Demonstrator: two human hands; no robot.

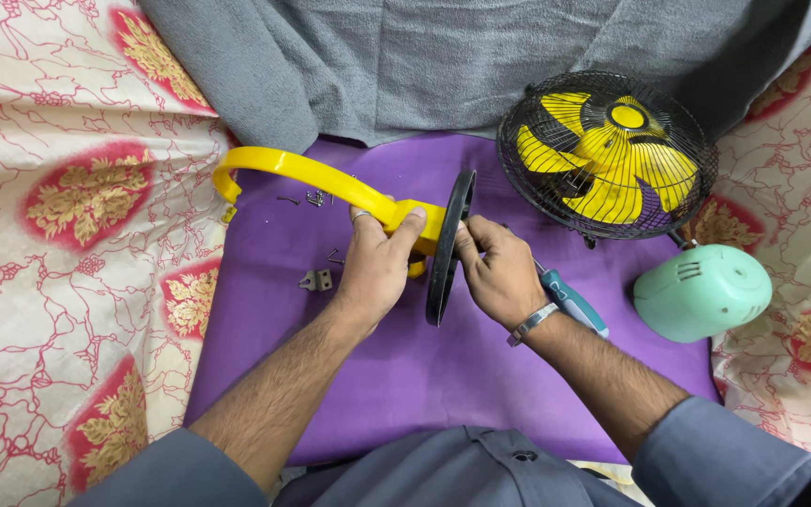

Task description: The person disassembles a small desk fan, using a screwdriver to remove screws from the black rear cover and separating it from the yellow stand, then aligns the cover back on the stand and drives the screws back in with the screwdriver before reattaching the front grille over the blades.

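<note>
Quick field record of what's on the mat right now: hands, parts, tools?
left hand: grips yellow curved arm
right hand: at black round base, held on edge
screwdriver: teal handle, under right wrist
fan head: black cage, yellow blades, lying flat
motor housing: mint green, right of mat
loose hardware: bracket, screws on purple mat

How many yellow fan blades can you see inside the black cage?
3 blades: one at upper left, one on the right, one at the bottom of the black cage. The wires may hide more.
</note>
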